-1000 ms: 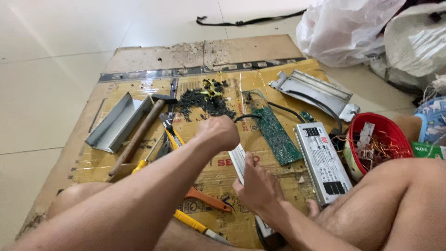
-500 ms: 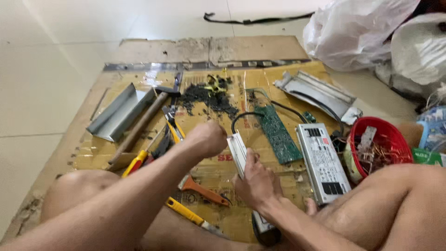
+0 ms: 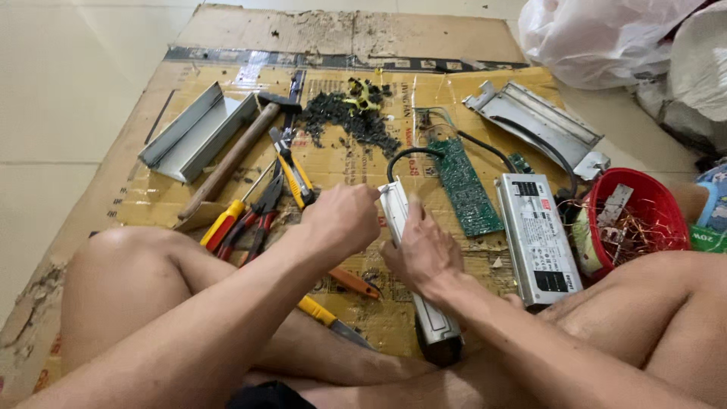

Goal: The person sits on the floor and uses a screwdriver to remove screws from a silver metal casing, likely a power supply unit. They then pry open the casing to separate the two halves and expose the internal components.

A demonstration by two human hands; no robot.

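A: Silver metal power-supply case (image 3: 424, 303), long and narrow, lies on the cardboard (image 3: 151, 197) between the knees. Right hand (image 3: 425, 250) is pressed flat over its middle, fingers spread, pinning it. Left hand (image 3: 342, 220) is closed in a fist at the case's far end, where the black cable (image 3: 405, 154) exits.

B: Tool in the left?

A: Can't tell; the fist hides whatever it grips, if anything.

B: How far along?

A: I'd say midway. One green circuit board (image 3: 463, 183) lies bare, with empty grey housings (image 3: 198, 130) and a pile of dark bits (image 3: 350, 121). This case looks shut, and a second sealed unit (image 3: 536, 236) waits just beside it.

B: Surroundings?

A: Hammer (image 3: 231, 155), pliers (image 3: 291, 170), red basket (image 3: 666, 198) of wire scrap. Cardboard sits on pale floor tile (image 3: 60, 91); white plastic bags (image 3: 598, 38) far right.
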